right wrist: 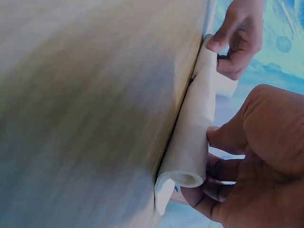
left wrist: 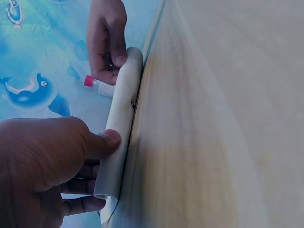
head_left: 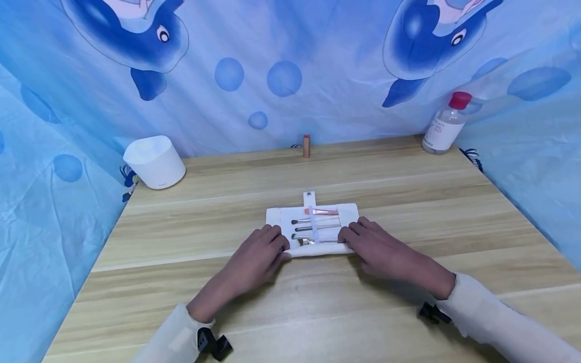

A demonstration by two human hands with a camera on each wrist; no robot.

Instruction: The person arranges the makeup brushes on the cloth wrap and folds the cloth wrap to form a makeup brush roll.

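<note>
A white makeup brush roll (head_left: 286, 217) lies on the wooden table, its near edge rolled into a tube. Several makeup brushes (head_left: 324, 227) sit under a strap across its open part, and a tab with a snap sticks out at the far side. My left hand (head_left: 260, 252) grips the left end of the rolled edge, thumb on the near side and fingers over the top. At the right end, my right hand (head_left: 379, 247) pinches the same tube between thumb and fingers. In the right wrist view the rolled tube (right wrist: 187, 123) shows its hollow end.
A white round container (head_left: 156, 164) stands at the table's back left. A lipstick-like tube (head_left: 306, 146) stands upright at the back middle. A clear bottle with a red cap (head_left: 445, 126) is at the back right corner. Blue dolphin-print cloth (head_left: 317, 75) hangs behind the table (head_left: 204, 201).
</note>
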